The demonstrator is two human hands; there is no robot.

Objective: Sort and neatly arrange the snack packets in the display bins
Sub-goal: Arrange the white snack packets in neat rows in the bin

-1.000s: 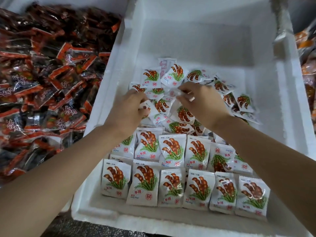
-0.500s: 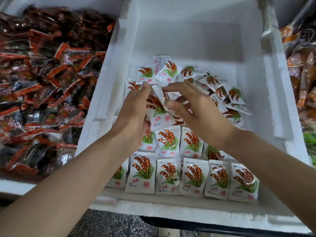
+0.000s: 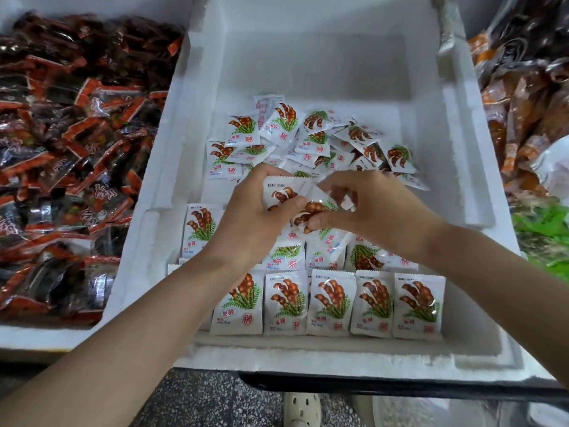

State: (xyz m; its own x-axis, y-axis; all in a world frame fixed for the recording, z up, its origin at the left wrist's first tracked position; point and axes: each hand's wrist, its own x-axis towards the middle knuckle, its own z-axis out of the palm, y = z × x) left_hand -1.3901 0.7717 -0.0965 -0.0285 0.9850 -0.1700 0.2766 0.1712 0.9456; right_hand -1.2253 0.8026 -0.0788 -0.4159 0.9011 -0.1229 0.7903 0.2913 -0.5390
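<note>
both hands meet over the white foam bin [image 3: 455, 149]: the left hand [image 3: 252, 220] grips one white printed snack packet [image 3: 281, 191], and the right hand [image 3: 375, 211] pinches a second packet [image 3: 318, 208] touching it. the part-filled second row [image 3: 363, 257] lies just beneath, long axes pointing away; the loose heap [image 3: 308, 140] lies beyond. dark red packets [image 3: 77, 143] fill the left bin.

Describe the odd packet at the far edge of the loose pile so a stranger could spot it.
Find the white foam bin in the middle, between the dark red packets and the orange packets. Past its neat rows lies a loose pile; the odd packet sits at the pile's far edge. Unlike its neighbours, it shows only red print, no brown pods.
</note>
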